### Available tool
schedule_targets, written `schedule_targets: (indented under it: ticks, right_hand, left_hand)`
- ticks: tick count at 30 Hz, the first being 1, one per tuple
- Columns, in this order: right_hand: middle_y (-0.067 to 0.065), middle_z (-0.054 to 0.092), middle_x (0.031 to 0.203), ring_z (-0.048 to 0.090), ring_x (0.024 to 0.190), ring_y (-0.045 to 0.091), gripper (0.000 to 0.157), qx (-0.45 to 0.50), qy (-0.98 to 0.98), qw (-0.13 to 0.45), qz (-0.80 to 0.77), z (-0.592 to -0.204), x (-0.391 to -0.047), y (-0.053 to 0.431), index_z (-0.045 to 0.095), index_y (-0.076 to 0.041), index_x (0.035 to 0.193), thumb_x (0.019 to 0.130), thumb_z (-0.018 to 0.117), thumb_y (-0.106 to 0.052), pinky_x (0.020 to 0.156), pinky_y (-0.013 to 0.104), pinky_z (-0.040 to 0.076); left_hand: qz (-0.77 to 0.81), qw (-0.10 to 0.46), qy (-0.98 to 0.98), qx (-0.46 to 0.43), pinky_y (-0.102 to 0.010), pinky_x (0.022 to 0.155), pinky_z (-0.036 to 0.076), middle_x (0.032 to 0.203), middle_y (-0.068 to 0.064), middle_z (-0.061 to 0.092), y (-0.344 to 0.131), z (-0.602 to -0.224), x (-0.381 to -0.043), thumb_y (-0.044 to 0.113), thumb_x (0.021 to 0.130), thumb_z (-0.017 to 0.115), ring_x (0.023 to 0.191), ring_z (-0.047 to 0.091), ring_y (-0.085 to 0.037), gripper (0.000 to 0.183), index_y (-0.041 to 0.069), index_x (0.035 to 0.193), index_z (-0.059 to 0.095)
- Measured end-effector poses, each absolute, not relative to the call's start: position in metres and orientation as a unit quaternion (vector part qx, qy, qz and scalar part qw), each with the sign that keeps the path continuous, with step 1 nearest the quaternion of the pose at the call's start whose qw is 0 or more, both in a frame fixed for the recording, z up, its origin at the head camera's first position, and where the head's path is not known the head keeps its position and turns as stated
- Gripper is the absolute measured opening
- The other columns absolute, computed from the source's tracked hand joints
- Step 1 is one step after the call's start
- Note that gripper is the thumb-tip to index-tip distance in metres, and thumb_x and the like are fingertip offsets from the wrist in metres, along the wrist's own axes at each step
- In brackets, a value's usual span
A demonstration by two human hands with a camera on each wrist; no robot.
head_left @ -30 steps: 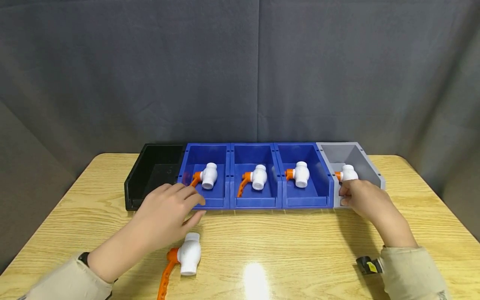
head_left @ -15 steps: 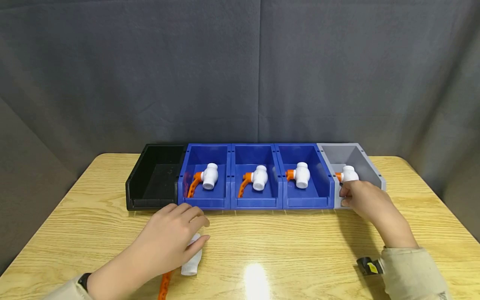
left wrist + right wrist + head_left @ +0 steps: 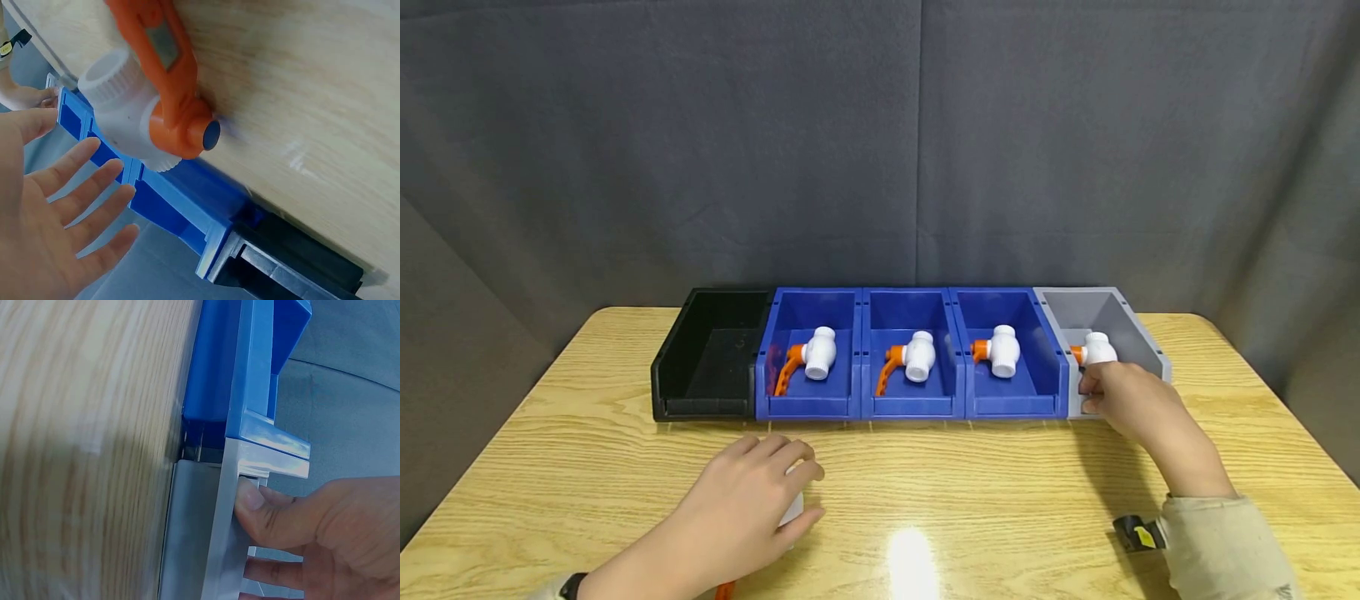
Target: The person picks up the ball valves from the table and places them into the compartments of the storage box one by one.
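In the head view my left hand (image 3: 748,504) hovers low over a white ball valve (image 3: 792,507) lying on the table, hiding most of it. The left wrist view shows that hand's fingers spread beside the valve's white body (image 3: 122,119), with its orange lever (image 3: 169,65) pointing away. My right hand (image 3: 1131,404) reaches over the front lip of the grey bin (image 3: 1153,354), fingers curled at the near end of the white ball valve (image 3: 1099,347) inside. In the right wrist view its thumb lies at the lip; the valve's near end is mostly hidden by the hand.
Three blue bins (image 3: 912,407) stand in a row left of the grey one, each with a white ball valve with orange lever, such as the middle one (image 3: 919,357). A black bin (image 3: 703,408) ends the row at left. A dark curtain (image 3: 820,150) hangs behind.
My left hand has moved down and toward me, from in front of the blue bin to over the valve on the table. My right hand has stayed at the grey bin.
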State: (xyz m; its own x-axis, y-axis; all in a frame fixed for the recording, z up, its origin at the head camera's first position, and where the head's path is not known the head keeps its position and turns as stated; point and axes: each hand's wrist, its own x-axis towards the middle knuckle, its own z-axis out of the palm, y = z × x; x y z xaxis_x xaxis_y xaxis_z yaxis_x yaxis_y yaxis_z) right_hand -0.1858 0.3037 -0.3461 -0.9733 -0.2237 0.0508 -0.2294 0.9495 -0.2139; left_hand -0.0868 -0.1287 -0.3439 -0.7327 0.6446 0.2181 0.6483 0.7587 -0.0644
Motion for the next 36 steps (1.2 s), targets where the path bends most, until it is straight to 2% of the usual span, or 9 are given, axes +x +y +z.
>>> schedule_targets:
  ticks: [5, 14, 18, 36]
  right_hand:
    - [0.014, 0.067, 0.084, 0.058, 0.071, 0.029, 0.013, 0.115, -0.987, 0.013, 0.111, -0.347, -0.186, 0.304, 0.066, -0.003, 0.086, 0.08, 0.078, -0.001, 0.063, 0.051, 0.048]
    - [0.012, 0.066, 0.083, 0.057, 0.07, 0.027, 0.013, 0.113, -0.987, 0.012, 0.113, -0.347, -0.186, 0.303, 0.065, -0.004, 0.085, 0.08, 0.077, 0.0, 0.064, 0.05, 0.048]
    - [0.012, 0.067, 0.084, 0.057, 0.071, 0.027, 0.013, 0.112, -0.987, 0.009, 0.112, -0.346, -0.186, 0.303, 0.066, -0.004, 0.086, 0.081, 0.077, -0.001, 0.065, 0.05, 0.048]
    - [0.014, 0.069, 0.086, 0.061, 0.075, 0.031, 0.011, 0.115, -0.987, 0.005, 0.117, -0.346, -0.187, 0.306, 0.068, -0.004, 0.086, 0.079, 0.077, -0.002, 0.065, 0.053, 0.049]
  left_hand:
    - [-0.009, 0.103, -0.934, -0.343, -0.04, 0.081, 0.053, 0.105, 0.001, 0.066, -0.129, -0.348, -0.085, 0.048, 0.085, 0.073, 0.097, 0.062, -0.019, 0.036, 0.017, 0.102, 0.071]
    - [-0.02, -0.004, -0.951, -0.308, -0.049, 0.091, 0.049, 0.128, -0.002, 0.061, -0.128, -0.354, -0.086, 0.059, 0.085, 0.067, 0.115, 0.058, -0.024, 0.055, 0.017, 0.12, 0.067]
    - [-0.026, -0.034, -0.955, -0.294, -0.051, 0.094, 0.047, 0.133, -0.003, 0.059, -0.13, -0.357, -0.085, 0.062, 0.085, 0.066, 0.12, 0.055, -0.025, 0.06, 0.018, 0.125, 0.064]
    - [-0.075, -0.056, -0.962, -0.256, -0.053, 0.097, 0.046, 0.138, -0.004, 0.055, -0.14, -0.365, -0.087, 0.06, 0.077, 0.076, 0.126, 0.051, -0.025, 0.076, 0.014, 0.134, 0.057]
